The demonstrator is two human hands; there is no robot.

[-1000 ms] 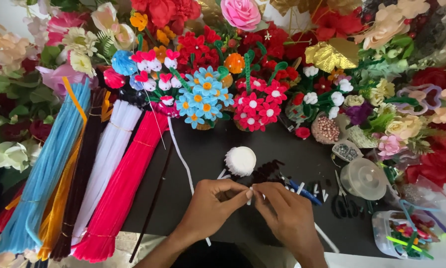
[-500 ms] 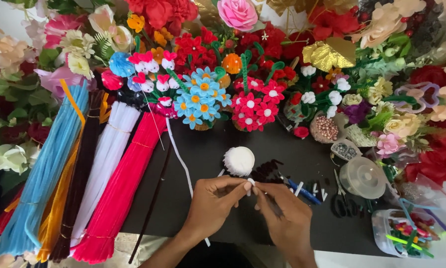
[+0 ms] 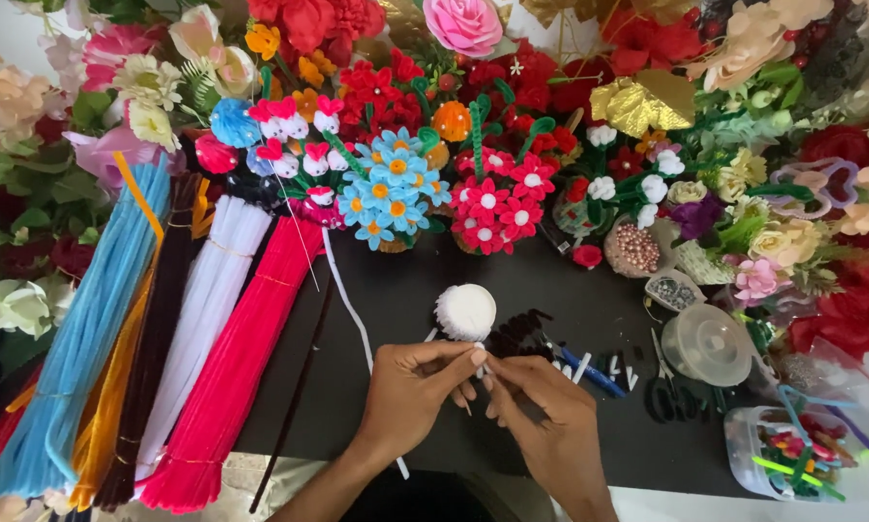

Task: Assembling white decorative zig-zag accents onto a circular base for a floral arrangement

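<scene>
My left hand (image 3: 413, 385) and my right hand (image 3: 536, 401) meet fingertip to fingertip over a black mat (image 3: 357, 425). Together they pinch a short white pipe-cleaner piece (image 3: 479, 358) just below a round white fuzzy pompom (image 3: 466, 311). A long white pipe cleaner (image 3: 342, 290) runs from the flower pots down under my left wrist. A clump of dark brown pipe-cleaner pieces (image 3: 519, 333) lies right behind my right fingers.
Bundles of blue (image 3: 76, 348), brown, white (image 3: 207, 309) and pink-red (image 3: 246, 358) pipe cleaners lie on the left. Pipe-cleaner flower pots (image 3: 386, 193) and artificial flowers line the back. At right sit a bead bowl (image 3: 635, 249), clear round container (image 3: 707, 343), scissors (image 3: 664, 391) and a plastic box (image 3: 792, 454).
Both hands have stayed together at the same spot, working the white piece with small finger movements. The pompom has not moved.
</scene>
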